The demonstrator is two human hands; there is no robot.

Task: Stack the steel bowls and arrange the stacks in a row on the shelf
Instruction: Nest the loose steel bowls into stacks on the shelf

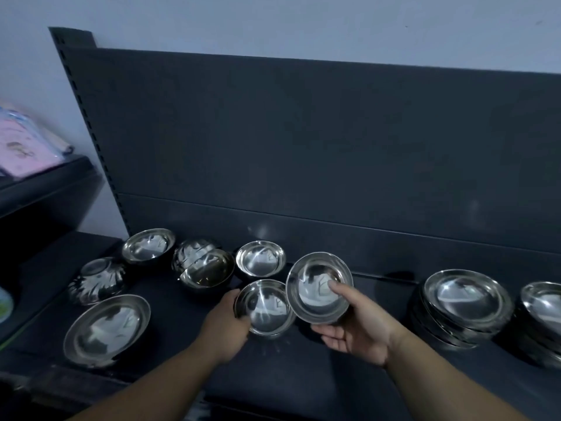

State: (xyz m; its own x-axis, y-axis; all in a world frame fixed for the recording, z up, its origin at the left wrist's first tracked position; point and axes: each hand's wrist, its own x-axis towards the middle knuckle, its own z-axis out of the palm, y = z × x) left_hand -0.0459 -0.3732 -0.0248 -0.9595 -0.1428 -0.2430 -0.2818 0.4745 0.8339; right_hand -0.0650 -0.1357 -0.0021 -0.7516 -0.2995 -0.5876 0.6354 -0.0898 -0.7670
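Observation:
My right hand [355,328] holds a steel bowl [312,294] tilted above the dark shelf [288,378], thumb inside its rim and fingers beneath it. My left hand [226,325] grips the left rim of a second steel bowl [268,308] that sits just left of and partly under the tilted one. Behind them stands a single upright bowl [260,258]. At the right stand two stacks of bowls [464,308], [543,311]. Loose bowls lie at the left: a large upright one [107,328], an overturned one [97,279], an upright one [148,246] and a tilted pair [203,265].
A dark back panel [303,141] rises behind the shelf, with a slotted upright [88,129] at its left. A neighbouring shelf at the far left carries pink packaged goods [21,147].

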